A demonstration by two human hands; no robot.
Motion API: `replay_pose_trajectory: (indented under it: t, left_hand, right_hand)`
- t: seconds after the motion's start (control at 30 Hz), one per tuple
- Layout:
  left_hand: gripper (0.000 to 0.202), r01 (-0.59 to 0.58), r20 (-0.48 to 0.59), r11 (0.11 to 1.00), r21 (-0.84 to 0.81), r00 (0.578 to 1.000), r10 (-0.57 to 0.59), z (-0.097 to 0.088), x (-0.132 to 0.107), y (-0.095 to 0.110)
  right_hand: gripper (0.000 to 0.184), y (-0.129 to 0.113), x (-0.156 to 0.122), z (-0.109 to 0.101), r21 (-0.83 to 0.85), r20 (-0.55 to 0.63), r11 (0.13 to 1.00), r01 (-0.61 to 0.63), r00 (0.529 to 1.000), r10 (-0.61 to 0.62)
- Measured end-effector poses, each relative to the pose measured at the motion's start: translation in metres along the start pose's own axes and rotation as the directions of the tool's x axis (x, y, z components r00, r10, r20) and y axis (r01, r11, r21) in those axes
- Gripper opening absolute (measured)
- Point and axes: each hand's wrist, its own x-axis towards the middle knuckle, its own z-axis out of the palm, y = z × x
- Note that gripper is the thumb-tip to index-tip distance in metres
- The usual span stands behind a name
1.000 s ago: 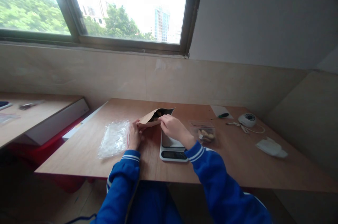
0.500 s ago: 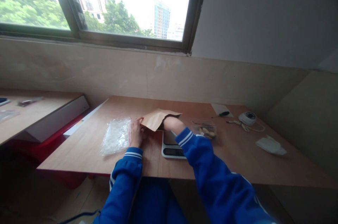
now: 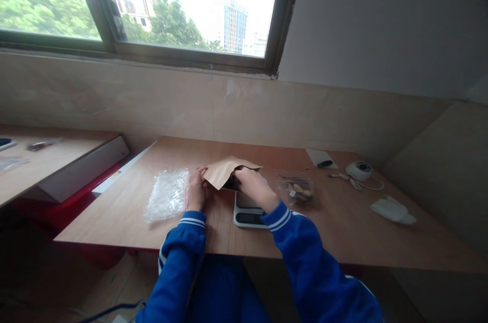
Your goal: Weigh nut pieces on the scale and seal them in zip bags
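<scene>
A brown paper bag (image 3: 222, 173) lies on its side above the table, its mouth gaping toward me. My left hand (image 3: 196, 189) grips the bag's left edge, fingers closed on it. At the bag's mouth is my right hand (image 3: 247, 181); its fingertips are inside and hidden, so their pose does not show. Partly beneath my right forearm sits a white digital scale (image 3: 248, 218) with a dark display. To the left lies a stack of clear plastic bags (image 3: 168, 196). Right of the scale, a clear zip bag (image 3: 297, 191) holds several brownish pieces.
Farther right are a screwdriver (image 3: 325, 164) on white paper, a white dome camera (image 3: 358, 170) with its cable, and a crumpled white plastic bag (image 3: 393, 210). A second table (image 3: 76, 148) stands at the left, with a red stool (image 3: 86, 191) below. A window is ahead.
My right hand has drawn back partway out of the paper bag, toward me and slightly right. More of the hand and of the zip bag shows. My left hand keeps its hold.
</scene>
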Motion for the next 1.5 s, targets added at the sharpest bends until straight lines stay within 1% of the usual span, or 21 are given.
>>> replay_pose_trajectory:
  t: [0.03, 0.1, 0.2, 0.3, 0.4, 0.47, 0.63, 0.73, 0.9, 1.03, 1.13, 1.2, 1.27, 1.33, 1.37, 1.4, 1.43, 1.5]
  left_hand:
    - [0.061, 0.007, 0.007, 1.0, -0.017, 1.0, -0.006, 0.001, 0.0, -0.001]
    - [0.06, 0.021, 0.023, 0.999, -0.046, 1.0, -0.02, 0.001, 0.0, -0.001]
    - [0.058, 0.028, 0.028, 0.998, -0.058, 0.999, -0.026, 0.001, -0.001, 0.0]
    - [0.057, 0.04, 0.028, 0.998, -0.057, 0.999, -0.038, -0.001, 0.0, 0.002]
    - [0.057, 0.051, 0.025, 0.998, -0.023, 0.998, -0.051, -0.002, 0.0, 0.003]
    - [0.057, 0.055, 0.026, 0.998, -0.02, 0.998, -0.054, -0.002, 0.001, 0.003]
    - [0.053, 0.081, 0.041, 0.995, -0.062, 0.996, -0.079, -0.001, 0.0, 0.001]
    - [0.049, 0.094, 0.026, 0.994, -0.051, 0.995, -0.093, 0.0, 0.001, 0.001]
    - [0.044, 0.092, 0.026, 0.994, -0.05, 0.996, -0.091, -0.002, 0.002, 0.006]
    - [0.043, 0.089, 0.022, 0.996, -0.03, 0.996, -0.089, -0.003, 0.001, 0.007]
    - [0.044, 0.107, 0.021, 0.994, -0.028, 0.994, -0.107, -0.003, 0.001, 0.007]
    - [0.044, 0.118, 0.016, 0.993, -0.023, 0.993, -0.118, -0.003, 0.001, 0.008]
    - [0.043, 0.121, 0.015, 0.992, -0.019, 0.993, -0.121, -0.003, 0.001, 0.008]
    - [0.043, 0.113, 0.017, 0.993, -0.027, 0.993, -0.113, -0.003, 0.002, 0.008]
    - [0.043, 0.108, 0.017, 0.993, -0.035, 0.994, -0.108, -0.002, 0.002, 0.007]
    - [0.043, 0.105, 0.016, 0.994, -0.045, 0.994, -0.104, -0.002, 0.002, 0.007]
    - [0.043, 0.104, 0.015, 0.993, -0.054, 0.995, -0.103, -0.001, 0.002, 0.006]
    - [0.043, 0.109, 0.019, 0.991, -0.073, 0.994, -0.108, -0.001, 0.001, 0.005]
  right_hand:
    - [0.025, -0.001, -0.005, -0.006, -0.012, 0.012, 1.0, 0.004, 1.0, -0.004]
    - [0.024, -0.002, -0.013, -0.016, 0.027, 0.008, 0.999, 0.041, 0.999, -0.041]
    - [0.02, 0.003, -0.02, -0.024, 0.165, 0.005, 0.98, 0.108, 0.994, -0.11]
    - [0.014, 0.012, -0.023, -0.027, 0.282, -0.053, 0.943, 0.176, 0.984, -0.168]
    - [0.017, 0.02, -0.024, -0.025, 0.28, -0.127, 0.935, 0.218, 0.974, -0.189]
    - [0.02, 0.022, -0.024, -0.024, 0.257, -0.147, 0.938, 0.234, 0.968, -0.201]
    - [0.02, 0.016, -0.027, -0.027, 0.26, -0.206, 0.931, 0.256, 0.957, -0.206]
    - [0.02, 0.014, -0.029, -0.03, 0.275, -0.259, 0.925, 0.263, 0.946, -0.192]
    - [0.017, 0.018, -0.03, -0.03, 0.293, -0.312, 0.927, 0.233, 0.94, -0.138]
    - [0.02, 0.019, -0.034, -0.034, 0.377, -0.372, 0.907, 0.187, 0.928, -0.037]
    - [0.024, 0.022, -0.04, -0.035, 0.474, -0.382, 0.867, 0.155, 0.923, 0.044]
    - [0.027, 0.029, -0.045, -0.028, 0.554, -0.389, 0.825, 0.113, 0.911, 0.136]
    - [0.031, 0.04, -0.05, -0.014, 0.599, -0.411, 0.799, 0.057, 0.878, 0.246]
    - [0.034, 0.051, -0.053, 0.006, 0.568, -0.437, 0.823, -0.03, 0.836, 0.332]
    - [0.034, 0.056, -0.055, 0.017, 0.522, -0.438, 0.849, -0.085, 0.827, 0.352]
    - [0.034, 0.059, -0.055, 0.027, 0.462, -0.428, 0.876, -0.137, 0.831, 0.356]
    - [0.034, 0.061, -0.054, 0.037, 0.39, -0.407, 0.903, -0.18, 0.846, 0.344]
    - [0.035, 0.06, -0.05, 0.052, 0.225, -0.347, 0.949, -0.221, 0.892, 0.29]
